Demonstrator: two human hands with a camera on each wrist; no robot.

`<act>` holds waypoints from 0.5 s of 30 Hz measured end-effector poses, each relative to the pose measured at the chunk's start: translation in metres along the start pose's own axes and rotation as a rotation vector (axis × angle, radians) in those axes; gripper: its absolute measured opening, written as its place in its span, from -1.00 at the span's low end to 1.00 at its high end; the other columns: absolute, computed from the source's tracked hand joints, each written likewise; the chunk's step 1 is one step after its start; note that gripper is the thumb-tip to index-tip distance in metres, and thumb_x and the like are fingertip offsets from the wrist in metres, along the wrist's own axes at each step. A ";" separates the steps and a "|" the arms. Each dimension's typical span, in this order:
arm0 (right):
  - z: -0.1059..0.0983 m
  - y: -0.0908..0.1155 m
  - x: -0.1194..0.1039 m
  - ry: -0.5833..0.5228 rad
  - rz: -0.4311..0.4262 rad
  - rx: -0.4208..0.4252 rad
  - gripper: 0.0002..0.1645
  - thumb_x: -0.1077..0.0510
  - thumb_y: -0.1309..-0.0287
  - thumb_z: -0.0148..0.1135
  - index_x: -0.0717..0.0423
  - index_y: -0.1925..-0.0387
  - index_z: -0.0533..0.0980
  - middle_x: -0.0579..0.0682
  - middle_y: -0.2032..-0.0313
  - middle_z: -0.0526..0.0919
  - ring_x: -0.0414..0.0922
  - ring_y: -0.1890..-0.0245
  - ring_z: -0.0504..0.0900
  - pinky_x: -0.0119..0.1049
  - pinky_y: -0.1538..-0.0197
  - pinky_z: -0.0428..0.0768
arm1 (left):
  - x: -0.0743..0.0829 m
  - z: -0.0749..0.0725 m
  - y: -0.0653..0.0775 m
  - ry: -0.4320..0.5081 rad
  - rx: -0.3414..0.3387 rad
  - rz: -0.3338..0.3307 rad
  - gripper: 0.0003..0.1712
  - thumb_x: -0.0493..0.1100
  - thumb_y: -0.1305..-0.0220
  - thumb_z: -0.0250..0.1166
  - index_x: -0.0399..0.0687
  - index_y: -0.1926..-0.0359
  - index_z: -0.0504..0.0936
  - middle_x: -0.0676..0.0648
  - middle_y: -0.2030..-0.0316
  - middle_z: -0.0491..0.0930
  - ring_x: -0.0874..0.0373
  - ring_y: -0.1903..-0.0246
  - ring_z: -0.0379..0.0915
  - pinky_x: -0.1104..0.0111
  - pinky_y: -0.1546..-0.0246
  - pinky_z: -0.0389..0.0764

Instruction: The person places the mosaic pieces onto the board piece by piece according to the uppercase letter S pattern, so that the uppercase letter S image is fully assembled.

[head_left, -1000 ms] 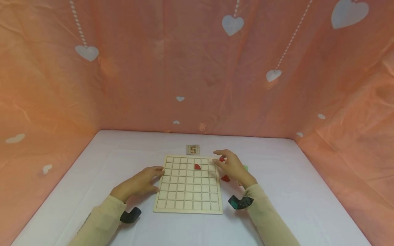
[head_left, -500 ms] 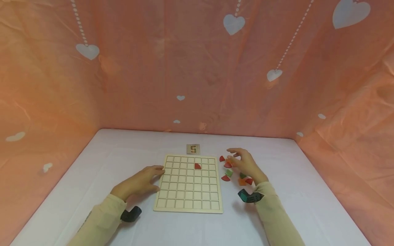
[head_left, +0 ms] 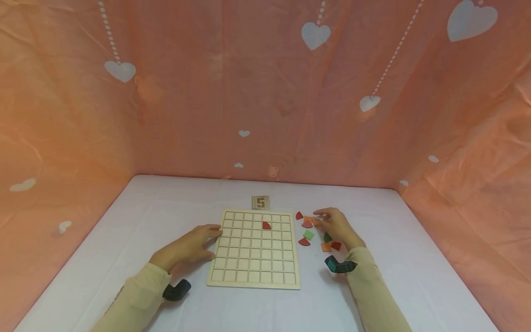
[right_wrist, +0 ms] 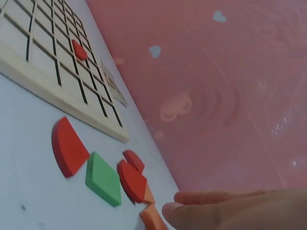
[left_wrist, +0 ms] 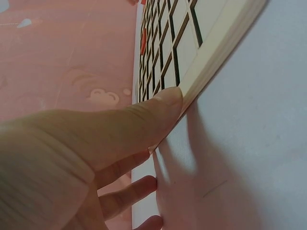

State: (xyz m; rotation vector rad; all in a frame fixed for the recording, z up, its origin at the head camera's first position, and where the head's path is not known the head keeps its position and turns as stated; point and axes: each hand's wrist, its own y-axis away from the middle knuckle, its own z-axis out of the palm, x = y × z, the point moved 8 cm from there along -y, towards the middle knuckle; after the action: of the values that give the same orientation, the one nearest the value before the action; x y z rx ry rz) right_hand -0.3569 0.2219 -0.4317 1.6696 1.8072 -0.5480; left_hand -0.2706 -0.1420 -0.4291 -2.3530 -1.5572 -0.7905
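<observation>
A wooden grid board point(head_left: 254, 284) lies on the white table with one red quarter-round piece point(head_left: 266, 225) in a cell of its second row. My left hand point(head_left: 186, 246) rests along the board's left edge; in the left wrist view its thumb point(left_wrist: 165, 98) touches the rim. My right hand point(head_left: 338, 228) is low over the loose pieces right of the board, thumb and index finger apart. Its thumb tip is right at an orange piece point(right_wrist: 152, 218). Nearby lie a red quarter-round piece point(right_wrist: 68, 146), a light green square point(right_wrist: 103, 179) and more red pieces.
A small pattern card point(head_left: 260, 202) lies behind the board. Nearer my right wrist are a dark green piece point(head_left: 327, 237), an orange square point(head_left: 326, 247) and a red piece point(head_left: 336, 246). A pink cloth with hearts point(head_left: 265, 92) encloses the table's back and sides.
My right hand has moved right, from above the board's upper right corner to the loose pieces, uncovering several of them. My left hand has stayed at the board's edge.
</observation>
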 end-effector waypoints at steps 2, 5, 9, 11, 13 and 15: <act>-0.001 -0.001 0.001 0.043 -0.029 0.008 -0.59 0.22 -0.36 0.24 0.19 -0.20 0.57 0.31 -0.19 0.58 0.06 0.09 0.62 -0.16 0.09 0.75 | 0.000 0.000 0.000 -0.004 -0.001 0.003 -0.26 -0.25 -0.17 0.45 -0.36 -0.36 0.43 -0.34 -0.45 0.30 -0.36 -0.46 0.13 -0.20 -0.50 0.18; -0.003 0.000 0.006 0.071 -0.022 0.007 -0.60 0.21 -0.36 0.24 0.17 -0.19 0.58 0.29 -0.20 0.58 0.10 0.00 0.59 0.00 -0.12 0.71 | 0.001 0.000 0.000 -0.005 -0.001 0.004 -0.26 -0.26 -0.17 0.45 -0.36 -0.35 0.43 -0.34 -0.45 0.30 -0.36 -0.46 0.13 -0.20 -0.50 0.18; -0.003 0.000 0.013 0.069 0.009 -0.013 -0.60 0.22 -0.36 0.23 0.14 -0.20 0.58 0.26 -0.21 0.58 0.09 -0.05 0.55 0.08 -0.25 0.63 | 0.001 0.000 0.000 -0.010 -0.002 0.001 -0.25 -0.26 -0.16 0.46 -0.36 -0.35 0.43 -0.33 -0.45 0.30 -0.36 -0.46 0.14 -0.20 -0.50 0.19; -0.004 0.000 0.014 0.063 0.007 -0.018 -0.59 0.25 -0.35 0.23 0.15 -0.20 0.58 0.26 -0.19 0.59 0.06 -0.01 0.54 0.03 -0.19 0.66 | 0.001 0.001 -0.001 -0.006 -0.004 -0.008 -0.25 -0.26 -0.16 0.46 -0.36 -0.35 0.43 -0.33 -0.45 0.30 -0.35 -0.46 0.14 -0.20 -0.49 0.19; -0.005 -0.001 0.015 0.063 -0.001 -0.017 -0.60 0.27 -0.34 0.23 0.15 -0.19 0.59 0.25 -0.15 0.60 0.02 0.05 0.53 -0.10 -0.06 0.68 | 0.000 0.001 -0.001 0.000 -0.008 -0.020 -0.25 -0.26 -0.16 0.47 -0.35 -0.36 0.43 -0.32 -0.45 0.30 -0.35 -0.47 0.13 -0.19 -0.49 0.20; -0.005 -0.002 0.017 0.043 0.000 -0.016 -0.60 0.29 -0.33 0.23 0.16 -0.18 0.59 0.23 -0.07 0.61 0.00 0.11 0.52 -0.24 0.09 0.65 | 0.000 0.001 -0.001 0.006 -0.012 -0.030 -0.24 -0.25 -0.15 0.47 -0.34 -0.36 0.44 -0.31 -0.46 0.29 -0.34 -0.47 0.13 -0.19 -0.49 0.20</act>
State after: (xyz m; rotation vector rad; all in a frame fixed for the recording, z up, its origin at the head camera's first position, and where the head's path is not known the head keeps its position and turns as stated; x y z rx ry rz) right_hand -0.3598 0.2378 -0.4394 1.6830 1.8378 -0.5000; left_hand -0.2711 -0.1411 -0.4305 -2.3386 -1.5929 -0.8153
